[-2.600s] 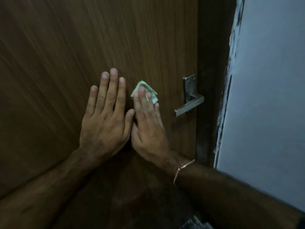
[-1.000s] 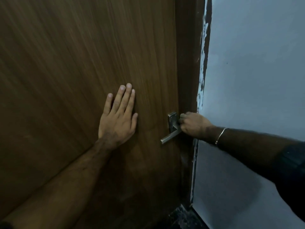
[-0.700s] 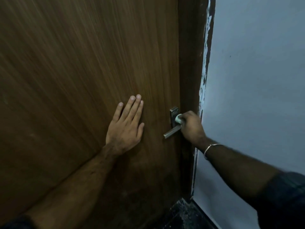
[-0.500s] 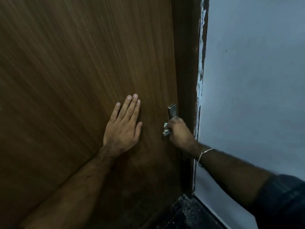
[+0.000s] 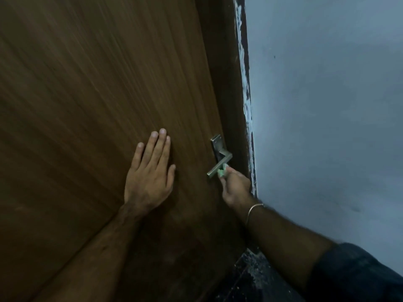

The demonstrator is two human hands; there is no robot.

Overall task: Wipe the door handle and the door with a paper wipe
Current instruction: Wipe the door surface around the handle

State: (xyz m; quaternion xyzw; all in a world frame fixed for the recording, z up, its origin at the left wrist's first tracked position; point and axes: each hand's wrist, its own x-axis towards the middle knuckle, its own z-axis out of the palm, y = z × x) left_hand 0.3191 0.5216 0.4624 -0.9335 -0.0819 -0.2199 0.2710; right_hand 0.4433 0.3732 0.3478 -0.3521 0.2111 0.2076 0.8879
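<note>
Fingers [image 5: 224, 171] of right hand [image 5: 236, 187] pinching crumpled pale green paper wipe [image 5: 222, 172] against underside of silver metal lever door handle [image 5: 219, 165]. Near brown wooden door's [image 5: 98, 83] right edge. Left hand [image 5: 149, 177] flat on door, fingers straight.

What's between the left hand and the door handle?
Only bare door separates the left hand from the handle, per the head view.
</note>
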